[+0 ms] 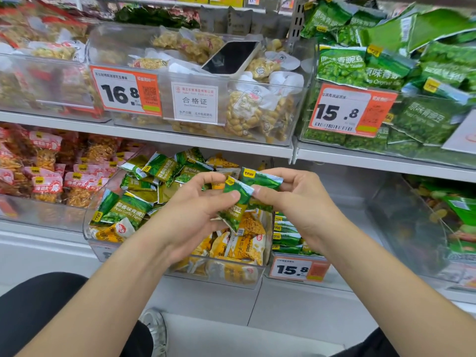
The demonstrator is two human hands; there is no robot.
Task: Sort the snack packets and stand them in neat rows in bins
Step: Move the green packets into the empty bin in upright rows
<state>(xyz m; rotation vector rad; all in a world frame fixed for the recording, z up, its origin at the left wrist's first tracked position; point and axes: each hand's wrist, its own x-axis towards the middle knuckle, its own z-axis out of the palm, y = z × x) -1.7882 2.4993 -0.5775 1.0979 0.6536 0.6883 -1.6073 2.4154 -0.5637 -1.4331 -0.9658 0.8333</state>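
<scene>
Presently, mid-sort, the left hand (pixel 195 202) pinches a green garlic-pea packet (pixel 235 211) and the right hand (pixel 296 199) grips a second pea packet (pixel 261 179) above the mixed clear bin (pixel 88 238); next, both likely need squaring and standing upright in a row.

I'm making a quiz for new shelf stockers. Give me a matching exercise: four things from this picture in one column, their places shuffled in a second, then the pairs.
1. phone
2. yellow packets
3. 16.8 price tag
4. green packets

A. pinched by the left hand and right hand
B. at the front of the lower bin
C. lying on snack bags in the upper middle bin
D. on that upper bin's front wall

Pairs: 1-C, 2-B, 3-D, 4-A
</scene>
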